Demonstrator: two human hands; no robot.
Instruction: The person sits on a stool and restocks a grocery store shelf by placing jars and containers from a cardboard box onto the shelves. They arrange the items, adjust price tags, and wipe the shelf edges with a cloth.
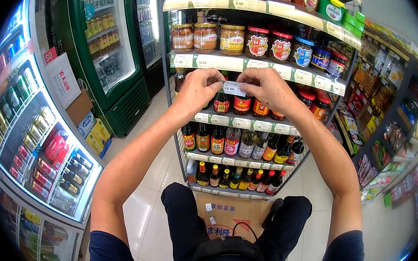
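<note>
My left hand (202,88) and my right hand (264,89) pinch a small paper price tag (233,88) by its two ends. The tag reads 10.00 and is held in front of a shelf rack, just below the price rail (225,62) of the jar shelf. Above that rail stand jars with gold lids (232,39) and jars with red lids (258,42). Red-labelled jars (242,105) show below and behind the tag. Further down are bottles of sauce (217,139) on a lower shelf. Two small paper tags (212,220) lie on flattened cardboard (234,213) on the floor.
A lit drinks cooler (29,133) stands at the left, and a green fridge (125,100) stands behind it. Leaning near them is a white sign board (63,79). Racks of packaged snacks (387,109) run along the right. My knees are apart over the cardboard.
</note>
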